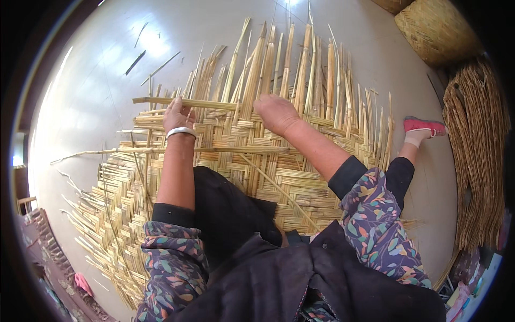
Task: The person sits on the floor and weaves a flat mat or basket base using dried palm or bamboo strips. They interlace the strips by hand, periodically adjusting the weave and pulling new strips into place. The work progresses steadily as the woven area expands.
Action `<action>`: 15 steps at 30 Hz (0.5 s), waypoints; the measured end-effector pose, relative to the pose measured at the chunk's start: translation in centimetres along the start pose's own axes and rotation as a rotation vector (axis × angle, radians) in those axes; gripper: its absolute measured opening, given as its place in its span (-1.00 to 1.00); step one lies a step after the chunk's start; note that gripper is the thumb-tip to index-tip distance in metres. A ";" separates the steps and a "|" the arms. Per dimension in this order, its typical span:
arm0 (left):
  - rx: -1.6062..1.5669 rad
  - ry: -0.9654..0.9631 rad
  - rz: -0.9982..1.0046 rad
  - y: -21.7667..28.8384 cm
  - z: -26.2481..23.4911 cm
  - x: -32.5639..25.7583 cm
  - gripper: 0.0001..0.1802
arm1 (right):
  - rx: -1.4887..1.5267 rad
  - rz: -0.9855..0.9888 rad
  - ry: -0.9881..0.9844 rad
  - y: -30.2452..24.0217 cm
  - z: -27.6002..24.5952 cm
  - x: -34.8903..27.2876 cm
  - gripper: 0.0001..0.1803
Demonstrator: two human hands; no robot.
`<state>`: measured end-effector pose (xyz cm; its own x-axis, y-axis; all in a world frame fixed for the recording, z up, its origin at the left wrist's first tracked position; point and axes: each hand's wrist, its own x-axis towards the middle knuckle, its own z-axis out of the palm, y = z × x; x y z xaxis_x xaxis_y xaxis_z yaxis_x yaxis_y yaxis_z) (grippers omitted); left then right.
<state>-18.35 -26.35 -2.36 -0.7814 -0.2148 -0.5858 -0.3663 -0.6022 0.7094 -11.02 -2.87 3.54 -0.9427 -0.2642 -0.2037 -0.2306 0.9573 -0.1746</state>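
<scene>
A tan strip (214, 104) crosses the woven mat (306, 183).

Room over pale floor (80, 107) at left, splayed strips (253, 75) fencing the far edge, long stalk (241, 149) across the mat (300, 185)

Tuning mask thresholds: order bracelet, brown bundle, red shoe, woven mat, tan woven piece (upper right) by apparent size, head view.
1. Woven mat
2. Brown bundle
3. Tan woven piece
4. Red shoe
5. Bracelet

Apparent size only; bracelet looks nearer the camera.
</scene>
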 end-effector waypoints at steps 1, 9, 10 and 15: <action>-0.058 0.026 -0.062 0.2 -0.6 0.3 -0.78 | 0.045 -0.031 0.045 -1.0 -0.2 0.8 -0.84; -0.087 -0.056 -0.062 0.5 0.0 1.4 -0.62 | 0.342 0.149 0.068 -5.5 1.9 5.4 -0.78; -0.057 -0.040 -0.041 0.6 0.0 1.8 -0.62 | 0.351 0.206 0.025 -5.9 1.8 5.6 -0.78; 0.105 -0.150 0.069 0.1 2.0 1.7 -0.70 | 0.409 0.290 0.138 -5.8 2.3 5.9 -0.78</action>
<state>-20.72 -25.22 -2.51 -0.8704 -0.1309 -0.4746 -0.3536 -0.5045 0.7877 -14.71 -10.30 1.12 -0.9833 0.0493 -0.1751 0.1315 0.8575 -0.4974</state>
